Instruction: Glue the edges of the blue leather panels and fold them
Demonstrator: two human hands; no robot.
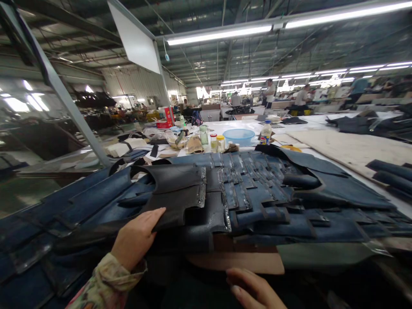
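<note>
My left hand [138,236] is closed on the near edge of a dark leather-like piece [175,199], its other fingers hidden beneath. A rough, shiny strip runs along that piece's right edge. Just under and right of it lies another dark piece [209,214] with a similar strip. My right hand [254,289] is low in front of the table edge, thumb and fingers apart, holding nothing I can see. Rows of overlapping blue-black pieces [254,189] spread to the right. More folded blue pieces [99,199] lie on the left.
A brown board [238,261] juts from under the pieces near my right hand. Farther back stand a blue basin [238,136], a bottle [265,133] and several jars [220,143]. A slanted metal post [75,90] rises at left. People work in the distance.
</note>
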